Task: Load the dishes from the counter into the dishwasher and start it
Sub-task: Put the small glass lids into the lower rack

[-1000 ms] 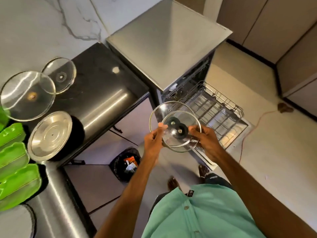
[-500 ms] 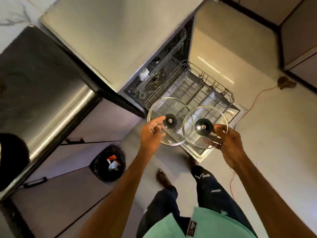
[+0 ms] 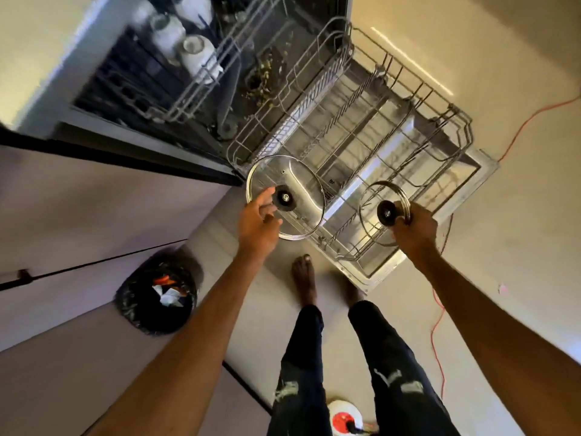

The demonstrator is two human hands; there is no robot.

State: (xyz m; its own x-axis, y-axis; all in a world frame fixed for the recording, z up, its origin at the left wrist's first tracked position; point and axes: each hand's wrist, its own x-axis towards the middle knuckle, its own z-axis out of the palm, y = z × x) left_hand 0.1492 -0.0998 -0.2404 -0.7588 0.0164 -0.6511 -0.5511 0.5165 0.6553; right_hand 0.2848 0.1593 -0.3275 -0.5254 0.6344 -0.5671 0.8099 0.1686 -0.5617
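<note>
My left hand [image 3: 257, 223] grips the larger glass lid [image 3: 298, 184] by its rim near the black knob, over the near left corner of the pulled-out lower rack [image 3: 440, 127]. In my right hand [image 3: 415, 228] is the smaller glass lid [image 3: 374, 196], held at its rim beside its black knob, tilted over the rack's near side. The dishwasher [image 3: 157, 89] stands open, and its door [image 3: 484, 171] lies flat under the rack. White cups [image 3: 191, 51] sit in the upper rack.
A black bin [image 3: 157, 297] with rubbish stands on the floor at my left. An orange cable [image 3: 440, 325] runs across the floor on the right. My bare feet [image 3: 305, 278] stand just before the open door. A white and red object [image 3: 344, 418] lies by my legs.
The two lids, stacked together a second ago, are now apart, one in each hand. I have leaned in and down toward the lower rack; the counter has left the view.
</note>
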